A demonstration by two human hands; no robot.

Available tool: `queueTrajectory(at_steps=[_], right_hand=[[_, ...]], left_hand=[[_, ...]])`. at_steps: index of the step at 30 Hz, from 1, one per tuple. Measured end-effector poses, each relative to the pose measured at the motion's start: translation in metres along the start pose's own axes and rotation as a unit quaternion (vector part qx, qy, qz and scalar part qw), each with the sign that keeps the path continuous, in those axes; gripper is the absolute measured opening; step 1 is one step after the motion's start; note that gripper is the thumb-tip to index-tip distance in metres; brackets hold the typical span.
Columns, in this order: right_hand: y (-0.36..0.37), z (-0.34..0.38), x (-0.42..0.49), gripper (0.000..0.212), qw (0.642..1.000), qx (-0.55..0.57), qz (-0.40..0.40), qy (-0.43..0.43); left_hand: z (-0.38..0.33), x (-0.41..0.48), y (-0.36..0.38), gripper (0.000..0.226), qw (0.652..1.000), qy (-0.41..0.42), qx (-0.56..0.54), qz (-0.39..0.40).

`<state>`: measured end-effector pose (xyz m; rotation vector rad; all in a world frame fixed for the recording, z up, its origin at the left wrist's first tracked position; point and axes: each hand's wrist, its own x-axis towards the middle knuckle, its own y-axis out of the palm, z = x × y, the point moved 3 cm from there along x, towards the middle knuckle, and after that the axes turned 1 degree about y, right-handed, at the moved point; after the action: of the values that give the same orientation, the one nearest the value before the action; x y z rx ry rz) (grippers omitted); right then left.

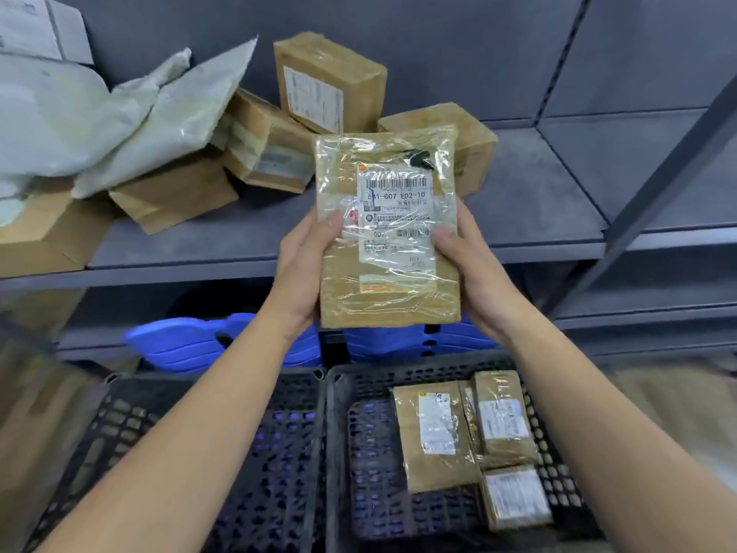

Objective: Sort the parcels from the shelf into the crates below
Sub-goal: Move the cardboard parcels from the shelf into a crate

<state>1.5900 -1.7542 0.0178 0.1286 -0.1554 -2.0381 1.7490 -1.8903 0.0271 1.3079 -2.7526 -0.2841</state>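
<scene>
both hands are gripping one flat brown parcel (389, 229) at centre frame, label facing the camera, held up in front of the grey shelf (538, 201). left hand (305, 273) is clasping its left edge, thumb lying over the label; right hand (476, 273) is clasping the right edge; the fingers behind are hidden. label print is mostly too blurred to read. more cardboard boxes (331, 83) and pale mailer bags (119, 117) are lying heaped at upper left, partly cut off. lower right, a black crate (359, 433) is holding three parcels (436, 435); the crate at lower left (279, 453) is mostly hidden by the forearm.
</scene>
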Motion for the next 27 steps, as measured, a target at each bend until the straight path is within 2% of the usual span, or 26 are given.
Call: queueTrajectory(at_steps=[2, 6, 7, 11, 15, 16, 20, 22, 27], right_hand=[[0.012, 0.0, -0.004, 0.091, 1.0, -0.001, -0.012, -0.018], [0.028, 0.014, -0.011, 0.089, 0.996, -0.01, -0.069, -0.05], [0.03, 0.016, -0.011, 0.083, 0.995, -0.007, -0.08, -0.058], [0.041, 0.024, -0.012, 0.035, 0.992, -0.032, -0.093, -0.073], [0.041, 0.029, -0.009, 0.011, 0.986, -0.04, -0.123, -0.106], [0.038, 0.03, -0.01, 0.009, 0.984, -0.031, -0.134, -0.11], [0.011, 0.023, -0.011, 0.014, 0.973, 0.045, -0.205, -0.094], [0.0, 0.014, -0.012, 0.021, 0.969, 0.084, -0.22, -0.07], [-0.012, -0.009, -0.01, 0.065, 0.965, 0.184, -0.177, 0.06]], left_hand=[[0.006, -0.015, -0.015, 0.032, 1.0, 0.001, 0.02, 0.019], [0.01, -0.042, -0.037, 0.043, 0.996, 0.001, 0.065, 0.054], [0.01, -0.048, -0.04, 0.043, 0.995, 0.006, 0.072, 0.063], [0.006, -0.059, -0.05, 0.055, 0.994, 0.017, 0.083, 0.072], [0.001, -0.065, -0.051, 0.076, 0.995, 0.004, 0.092, 0.046], [0.004, -0.066, -0.054, 0.074, 0.995, -0.009, 0.089, 0.037], [0.019, -0.073, -0.057, 0.04, 0.991, -0.033, 0.125, 0.029], [0.022, -0.076, -0.054, 0.038, 0.993, -0.016, 0.117, 0.015], [0.003, -0.074, -0.027, 0.044, 0.997, 0.047, 0.062, 0.006]])
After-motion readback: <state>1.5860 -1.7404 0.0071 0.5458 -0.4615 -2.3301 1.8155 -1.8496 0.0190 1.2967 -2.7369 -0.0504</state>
